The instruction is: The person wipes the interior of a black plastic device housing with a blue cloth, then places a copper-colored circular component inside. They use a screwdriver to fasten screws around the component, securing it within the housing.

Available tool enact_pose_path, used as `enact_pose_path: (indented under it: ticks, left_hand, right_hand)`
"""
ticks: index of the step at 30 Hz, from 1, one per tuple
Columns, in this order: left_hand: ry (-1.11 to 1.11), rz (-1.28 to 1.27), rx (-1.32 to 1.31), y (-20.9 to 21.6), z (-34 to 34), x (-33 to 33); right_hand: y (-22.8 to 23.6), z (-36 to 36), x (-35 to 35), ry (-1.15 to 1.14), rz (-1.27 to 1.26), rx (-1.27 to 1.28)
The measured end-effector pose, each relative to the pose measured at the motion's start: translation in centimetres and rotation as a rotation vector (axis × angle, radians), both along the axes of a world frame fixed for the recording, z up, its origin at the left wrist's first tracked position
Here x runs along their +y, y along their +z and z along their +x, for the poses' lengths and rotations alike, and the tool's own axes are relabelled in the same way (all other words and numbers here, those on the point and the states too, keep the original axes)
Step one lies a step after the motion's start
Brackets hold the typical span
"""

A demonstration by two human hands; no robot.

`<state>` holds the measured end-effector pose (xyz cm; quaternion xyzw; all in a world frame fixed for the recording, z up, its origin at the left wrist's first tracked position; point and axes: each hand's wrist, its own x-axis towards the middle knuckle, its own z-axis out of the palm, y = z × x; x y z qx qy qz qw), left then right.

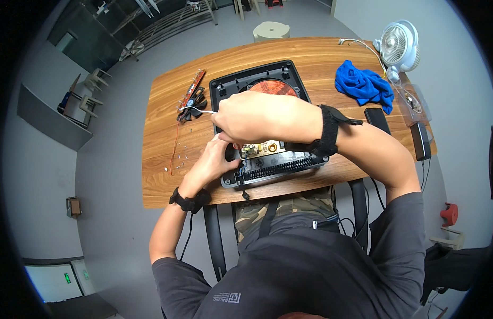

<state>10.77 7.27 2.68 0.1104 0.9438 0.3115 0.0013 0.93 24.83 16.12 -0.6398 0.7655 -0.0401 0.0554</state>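
Note:
An opened induction cooker base (217, 90) lies on the table in front of me, its black plastic shell facing up. Inside it sit a round copper coil (273, 87), partly behind my right arm, and a circuit board (265, 150) with small parts on it. My right hand (251, 118) reaches across the base with curled fingers at its left side; what they hold is hidden. Just below, my left hand (212, 160) grips the base's left edge near the board, thumb inside the shell. The two hands' fingertips meet. A white wire (198, 109) runs to my right hand.
To the left lie a narrow red circuit strip (196, 85), a black fan (196, 101) and several small screws (183, 157). At the right are a blue cloth (363, 85), a white desk fan (398, 48), a clear plastic tray (416, 101) and a black power adapter (420, 139).

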Motion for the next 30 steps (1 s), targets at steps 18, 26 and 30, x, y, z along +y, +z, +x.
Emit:
enact_pose_path:
  ticks: [18,26,30]
  left_hand:
    - [0.018,0.031,-0.021,-0.8,-0.1,-0.3]
    - [0.029,0.028,0.100,0.0,0.0,0.3]
    - [0.020,0.028,0.020,-0.3,-0.1,0.1]
  right_hand:
    - [-0.6,0.7,0.0,-0.061,-0.068,-0.008]
    - [-0.3,0.0,0.3,-0.010,-0.054,-0.131]
    - [-0.4,0.2,-0.1,-0.070,0.043,-0.126]
